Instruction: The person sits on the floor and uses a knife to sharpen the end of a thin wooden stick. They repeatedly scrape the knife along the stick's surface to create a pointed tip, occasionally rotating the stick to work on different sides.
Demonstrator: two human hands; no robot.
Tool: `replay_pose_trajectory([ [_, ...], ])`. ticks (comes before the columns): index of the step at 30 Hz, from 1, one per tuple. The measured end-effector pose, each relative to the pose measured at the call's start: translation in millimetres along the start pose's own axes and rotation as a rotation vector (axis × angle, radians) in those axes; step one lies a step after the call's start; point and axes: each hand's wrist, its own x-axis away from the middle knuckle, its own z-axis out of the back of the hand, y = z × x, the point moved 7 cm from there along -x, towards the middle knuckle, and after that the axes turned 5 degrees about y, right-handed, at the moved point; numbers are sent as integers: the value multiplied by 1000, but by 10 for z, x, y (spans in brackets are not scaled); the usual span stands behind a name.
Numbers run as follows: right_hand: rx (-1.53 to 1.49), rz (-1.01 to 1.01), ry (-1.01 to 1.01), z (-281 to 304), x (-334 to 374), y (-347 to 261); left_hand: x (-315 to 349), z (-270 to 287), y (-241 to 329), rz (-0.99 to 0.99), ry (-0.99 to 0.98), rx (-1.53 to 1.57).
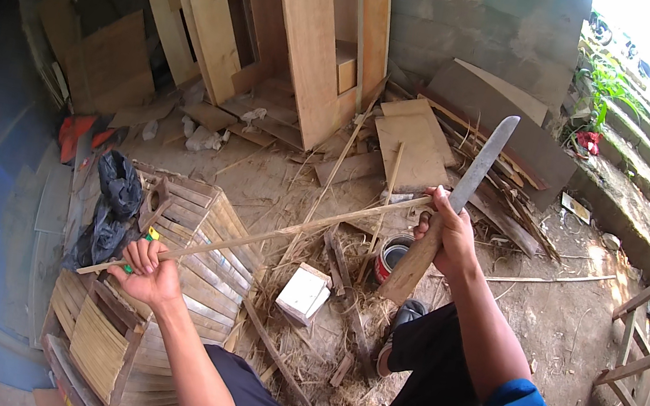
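Observation:
A long, thin wooden strip [287, 232] runs slantwise in front of me, its right end higher. My left hand [152, 276] is closed round it near its lower left end. My right hand [452, 237] grips a machete [484, 161] at the top of its wooden handle [411, 268], blade pointing up and away. The strip's far end meets the right hand's fingertips beside the handle; whether they pinch it too is hard to make out. Below my left forearm stands a slatted wooden piece of furniture [208, 265], with a black plastic bag [114, 197] lying on it.
Around my feet lie shavings, a white block [303, 292] and an open can [393, 255]. Scrap boards [411, 144] are piled against the wall at the back. A tall wooden cabinet [303, 40] stands behind. A wooden frame [636, 367] is at the right edge.

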Motion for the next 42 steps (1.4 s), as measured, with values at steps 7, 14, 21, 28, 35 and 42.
replay_pose_trajectory([
  [7,-124,33,-111,-39,24,-6,19,-76,9,49,21,17],
  [14,-221,-62,-124,29,-61,117,31,-30,-58,79,75,72],
  [21,-371,-66,-188,-19,-44,104,44,88,-154,120,233,328],
  [28,-370,-70,-194,-27,-56,99,30,216,-106,31,321,180],
  [35,-371,-55,-215,-42,-51,77,9,40,-124,99,15,72],
  [42,180,-242,153,232,-76,505,-21,-22,430,-177,89,-265],
])
